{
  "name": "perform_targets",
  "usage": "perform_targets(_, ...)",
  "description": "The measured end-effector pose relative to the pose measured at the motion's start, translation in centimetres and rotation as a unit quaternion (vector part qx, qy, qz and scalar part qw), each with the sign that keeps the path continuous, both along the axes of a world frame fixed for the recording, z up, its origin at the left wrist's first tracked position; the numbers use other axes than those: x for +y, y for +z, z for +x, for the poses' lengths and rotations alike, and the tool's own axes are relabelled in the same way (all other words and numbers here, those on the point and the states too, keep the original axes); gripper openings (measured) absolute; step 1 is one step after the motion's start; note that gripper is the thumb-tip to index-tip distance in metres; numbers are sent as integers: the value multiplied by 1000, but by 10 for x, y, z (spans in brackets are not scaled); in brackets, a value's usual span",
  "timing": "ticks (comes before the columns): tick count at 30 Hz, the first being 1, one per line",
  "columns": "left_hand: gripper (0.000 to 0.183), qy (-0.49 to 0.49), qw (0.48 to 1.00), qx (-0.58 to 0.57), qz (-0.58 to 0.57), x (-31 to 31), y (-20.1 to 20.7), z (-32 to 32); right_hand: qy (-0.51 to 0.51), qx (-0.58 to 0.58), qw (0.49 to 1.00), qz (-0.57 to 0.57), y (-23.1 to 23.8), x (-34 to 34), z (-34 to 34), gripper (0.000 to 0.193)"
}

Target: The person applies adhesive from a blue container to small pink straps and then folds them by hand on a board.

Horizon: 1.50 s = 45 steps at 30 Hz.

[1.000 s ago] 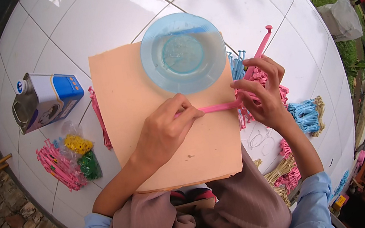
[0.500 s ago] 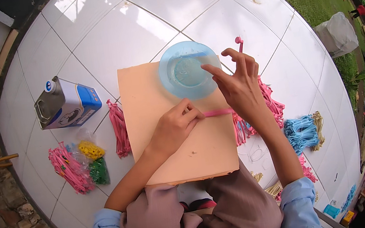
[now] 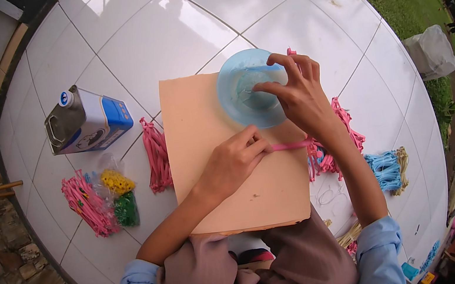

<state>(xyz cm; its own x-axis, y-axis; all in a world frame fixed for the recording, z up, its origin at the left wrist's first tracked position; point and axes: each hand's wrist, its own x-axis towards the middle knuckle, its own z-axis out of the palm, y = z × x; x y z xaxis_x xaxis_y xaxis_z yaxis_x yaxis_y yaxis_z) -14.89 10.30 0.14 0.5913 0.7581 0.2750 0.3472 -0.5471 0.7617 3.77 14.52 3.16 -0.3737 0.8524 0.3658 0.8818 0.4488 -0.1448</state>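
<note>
A pink strap (image 3: pixel 292 145) lies across the peach-coloured board (image 3: pixel 237 200), and my left hand (image 3: pixel 236 157) is closed on its left end. The strap's right part runs under my right forearm. My right hand (image 3: pixel 303 91) hovers over the right side of a translucent blue bowl (image 3: pixel 231 108), thumb and index finger apart. Thin, clear-looking strands show inside the bowl near my thumb, too fine to make out. Behind my right fingers a small pink end (image 3: pixel 290 51) sticks up; what it belongs to is hidden.
Left of the board are a pink bundle (image 3: pixel 156 156), another pink bundle (image 3: pixel 85 203), bags of yellow (image 3: pixel 116 182) and green (image 3: pixel 126 210) pieces, and a metal can (image 3: pixel 90 119). To the right lie pink straps (image 3: pixel 347 126), a blue bundle (image 3: pixel 384 171) and a white sack (image 3: pixel 431 53).
My right thumb and index finger have moved closer together over the bowl. My left hand keeps hold of the pink strap. The whole view has shifted slightly.
</note>
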Motion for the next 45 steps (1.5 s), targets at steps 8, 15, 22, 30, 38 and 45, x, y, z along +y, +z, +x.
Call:
perform_targets(8, 7, 8, 1000, 9, -12, 1, 2, 0, 12, 38, 999, 6, 2, -60, 26, 38)
perform_targets(15, 8, -4, 999, 27, -20, 4, 5, 2, 25, 54, 996, -60, -8, -83, 40, 32)
perform_targets(22, 9, -2, 999, 24, -23, 5, 6, 1, 20, 80, 996, -26, -8, -81, 40, 38)
perform_targets(30, 10, 2, 1000, -2, 14, -6, -3, -1, -173, 492, 834, -182, -37, -99, 24, 55)
perform_targets(38, 24, -62, 962, -152, -219, -32, 67, -3, -96, 616, 776, -93, 84, -164, 29, 91)
perform_targets(45, 61, 30, 776, -181, 604, -51, 209, -6, -30, 582, 813, 9, 248, -165, -5, 99)
